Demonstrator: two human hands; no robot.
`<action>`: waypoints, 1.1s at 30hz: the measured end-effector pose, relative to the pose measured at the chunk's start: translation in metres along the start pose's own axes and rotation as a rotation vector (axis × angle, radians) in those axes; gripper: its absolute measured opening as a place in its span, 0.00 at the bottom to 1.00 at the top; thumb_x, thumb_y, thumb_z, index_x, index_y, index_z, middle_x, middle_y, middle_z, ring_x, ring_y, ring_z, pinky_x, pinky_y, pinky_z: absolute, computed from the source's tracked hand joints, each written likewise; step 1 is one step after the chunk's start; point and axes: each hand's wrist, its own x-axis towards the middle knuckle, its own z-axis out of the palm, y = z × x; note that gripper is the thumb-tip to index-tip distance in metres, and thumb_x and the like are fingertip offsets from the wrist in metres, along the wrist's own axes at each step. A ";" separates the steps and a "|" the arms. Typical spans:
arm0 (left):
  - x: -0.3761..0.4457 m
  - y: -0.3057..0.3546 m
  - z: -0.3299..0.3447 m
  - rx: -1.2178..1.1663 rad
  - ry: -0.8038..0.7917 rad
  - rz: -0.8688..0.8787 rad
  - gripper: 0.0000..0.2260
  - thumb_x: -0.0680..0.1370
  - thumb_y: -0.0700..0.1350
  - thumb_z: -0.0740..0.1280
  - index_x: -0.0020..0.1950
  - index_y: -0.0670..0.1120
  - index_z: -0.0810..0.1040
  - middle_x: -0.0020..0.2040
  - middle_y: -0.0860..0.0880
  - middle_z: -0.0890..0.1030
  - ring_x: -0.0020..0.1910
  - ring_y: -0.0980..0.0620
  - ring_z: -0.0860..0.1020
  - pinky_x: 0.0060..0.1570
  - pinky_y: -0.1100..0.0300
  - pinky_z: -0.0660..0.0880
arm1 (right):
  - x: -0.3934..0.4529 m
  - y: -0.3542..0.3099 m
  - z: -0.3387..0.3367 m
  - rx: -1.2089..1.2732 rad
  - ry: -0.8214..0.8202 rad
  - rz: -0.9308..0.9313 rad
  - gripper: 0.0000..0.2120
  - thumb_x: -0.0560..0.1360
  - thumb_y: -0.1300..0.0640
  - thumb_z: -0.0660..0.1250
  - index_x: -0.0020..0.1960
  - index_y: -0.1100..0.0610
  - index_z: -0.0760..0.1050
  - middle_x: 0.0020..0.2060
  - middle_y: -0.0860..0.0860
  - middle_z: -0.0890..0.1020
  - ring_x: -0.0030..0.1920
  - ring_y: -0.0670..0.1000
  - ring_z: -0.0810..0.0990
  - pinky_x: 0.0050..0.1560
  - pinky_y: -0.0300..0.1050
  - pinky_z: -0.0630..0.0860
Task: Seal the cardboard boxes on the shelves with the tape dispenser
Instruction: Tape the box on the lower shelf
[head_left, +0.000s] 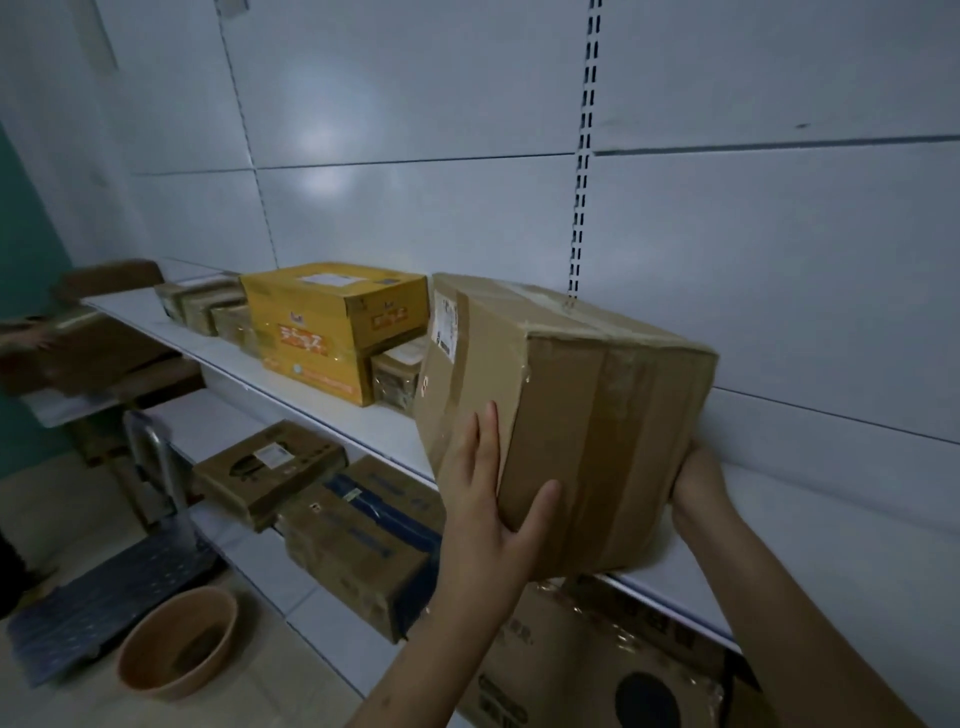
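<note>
Two hands hold tilted cardboard box (566, 415) over shelf (779, 545); left grip (488, 499) spread flat, right grip (696, 483) unclear.

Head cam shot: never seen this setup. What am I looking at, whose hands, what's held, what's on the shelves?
There is no robot here. One wide-angle camera sits on a person's head and looks forward and down, so the two bare arms coming in from the bottom are the wearer's own.

Both hands hold a brown taped box, tilted, at the front edge of the upper shelf. The left hand lies flat against its left side with straight fingers; the right hand is at its right side, its fingers hidden behind the box.

Further left on that shelf stand a yellow box and several small boxes. The lower shelf carries more brown boxes. On the floor are a round basin and a cart.

No tape dispenser shows in this picture.
</note>
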 end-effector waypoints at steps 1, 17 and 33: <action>0.003 -0.001 -0.003 0.012 -0.017 0.016 0.38 0.78 0.63 0.65 0.79 0.68 0.43 0.80 0.62 0.49 0.80 0.57 0.50 0.75 0.43 0.64 | -0.001 0.002 0.003 -0.001 0.013 0.029 0.17 0.83 0.61 0.53 0.43 0.62 0.77 0.33 0.54 0.78 0.35 0.54 0.75 0.34 0.45 0.73; 0.092 0.023 0.049 0.430 -0.488 0.356 0.31 0.80 0.68 0.49 0.81 0.59 0.55 0.83 0.46 0.47 0.80 0.43 0.50 0.78 0.45 0.54 | -0.012 -0.021 -0.079 -0.253 0.612 -0.289 0.25 0.84 0.46 0.52 0.55 0.67 0.74 0.47 0.61 0.76 0.48 0.59 0.75 0.42 0.44 0.64; 0.120 -0.153 -0.017 -0.149 -0.133 -0.548 0.52 0.64 0.59 0.79 0.80 0.52 0.55 0.73 0.44 0.71 0.67 0.44 0.74 0.64 0.46 0.75 | -0.016 0.014 0.012 -0.251 0.288 -0.449 0.22 0.83 0.46 0.55 0.50 0.65 0.73 0.37 0.54 0.77 0.35 0.47 0.74 0.31 0.42 0.66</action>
